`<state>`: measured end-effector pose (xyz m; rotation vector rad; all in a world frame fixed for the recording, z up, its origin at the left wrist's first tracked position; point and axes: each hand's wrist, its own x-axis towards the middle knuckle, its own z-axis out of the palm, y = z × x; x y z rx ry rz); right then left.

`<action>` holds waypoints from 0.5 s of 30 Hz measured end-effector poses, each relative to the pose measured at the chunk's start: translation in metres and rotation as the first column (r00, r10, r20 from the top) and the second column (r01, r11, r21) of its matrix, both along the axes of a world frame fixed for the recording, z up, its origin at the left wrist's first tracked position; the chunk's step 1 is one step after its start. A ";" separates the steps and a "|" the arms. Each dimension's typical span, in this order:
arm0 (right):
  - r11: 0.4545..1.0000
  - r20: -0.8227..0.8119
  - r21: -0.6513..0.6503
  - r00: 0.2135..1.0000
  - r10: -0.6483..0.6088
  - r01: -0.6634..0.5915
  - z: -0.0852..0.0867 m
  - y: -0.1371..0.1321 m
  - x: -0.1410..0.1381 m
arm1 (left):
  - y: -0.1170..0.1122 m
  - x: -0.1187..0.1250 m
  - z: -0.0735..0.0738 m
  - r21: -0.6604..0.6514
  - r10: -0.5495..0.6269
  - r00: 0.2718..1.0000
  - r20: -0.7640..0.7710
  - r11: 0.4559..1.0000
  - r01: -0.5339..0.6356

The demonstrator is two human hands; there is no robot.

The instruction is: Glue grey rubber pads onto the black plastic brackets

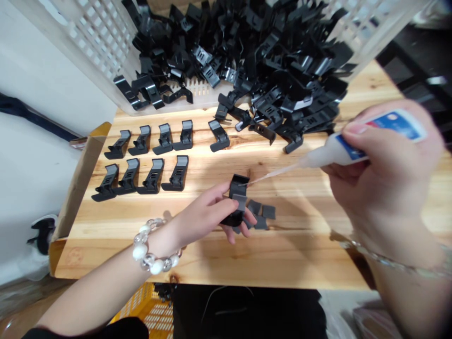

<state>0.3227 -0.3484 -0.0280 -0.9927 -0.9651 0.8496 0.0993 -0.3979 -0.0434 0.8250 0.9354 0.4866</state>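
Observation:
My left hand [219, 209] grips a black plastic clip [237, 188] above the wooden table, thumb across its middle. A small grey pad [240, 202] lies by my thumb at the clip. In my right hand [377, 160] is a glue bottle [344, 148] with a white body and a blue and red label, tilted down to the left. Its long thin nozzle [275, 173] reaches the upper part of the clip; whether it touches I cannot tell. Several dark grey square pads [268, 212] lie on the table just beyond my left fingers, partly hidden by them.
Several black clips with grey pads [151, 176] stand in two rows at the left of the wooden table [226, 263]. A white plastic crate [102, 42] at the back is heaped with black clips [275, 56], some spilling onto the table. A yellow crate [155, 313] is below the front edge.

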 end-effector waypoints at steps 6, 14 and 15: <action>1.000 0.031 -0.004 1.000 0.005 -0.005 0.001 -0.001 -0.001 | 0.001 0.000 0.000 -0.008 -0.007 1.000 0.011 1.000 0.007; 0.997 0.098 -0.070 0.994 -0.039 0.046 0.006 -0.004 -0.006 | 0.001 0.000 0.000 -0.007 -0.008 1.000 0.014 1.000 0.009; 0.997 0.089 -0.070 0.996 -0.020 0.026 0.005 -0.005 -0.005 | 0.001 0.000 0.000 -0.007 -0.011 1.000 0.014 1.000 0.011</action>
